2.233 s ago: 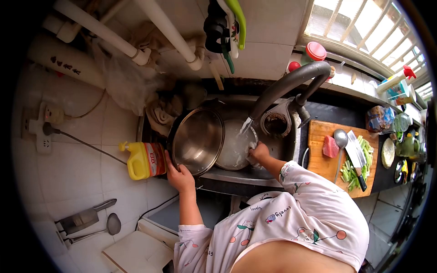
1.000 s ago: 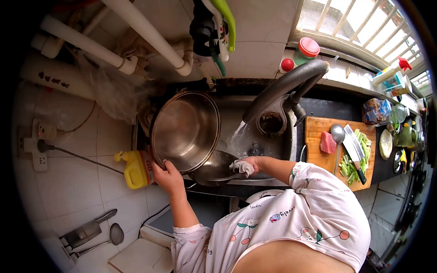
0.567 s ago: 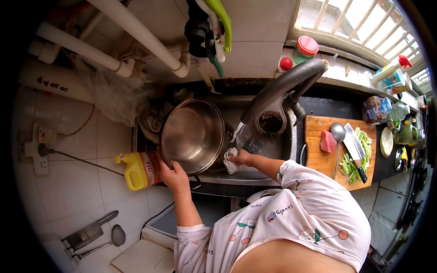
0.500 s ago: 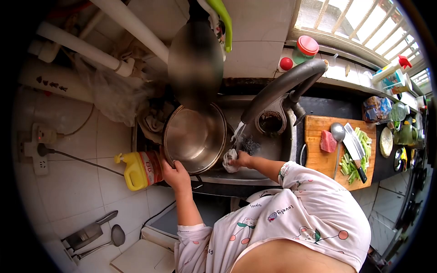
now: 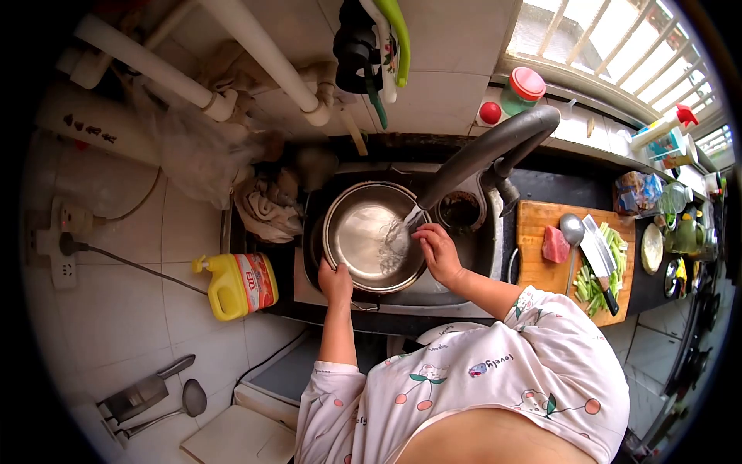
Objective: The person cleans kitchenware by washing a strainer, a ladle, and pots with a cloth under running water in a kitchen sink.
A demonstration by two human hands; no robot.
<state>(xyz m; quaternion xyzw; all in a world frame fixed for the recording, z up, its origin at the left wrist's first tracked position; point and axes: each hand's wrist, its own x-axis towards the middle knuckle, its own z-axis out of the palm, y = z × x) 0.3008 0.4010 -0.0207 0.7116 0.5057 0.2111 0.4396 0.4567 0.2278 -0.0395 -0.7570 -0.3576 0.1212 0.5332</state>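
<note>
Head view | mid-frame: left hand [image 5: 335, 283] clamped on steel pot [image 5: 338, 226] beneath running faucet [image 5: 478, 152] | right hand [image 5: 440, 254] at rim, grip unclear | level hold should limit splashing

Daylight from two o'clock, dimming toward ten, inside a black wide-angle surround.
The pale-barred window [image 5: 610, 46] at two o'clock is blown nearly white; the round, shiny steel pot [image 5: 352, 243] at the dial's centre catches bright glare. Shadow dulls the crumpled translucent plastic bag [image 5: 205, 158] at ten o'clock, its outline soft. Lens distortion bends the white tiled wall [image 5: 116, 301] between eight and nine o'clock.
</note>
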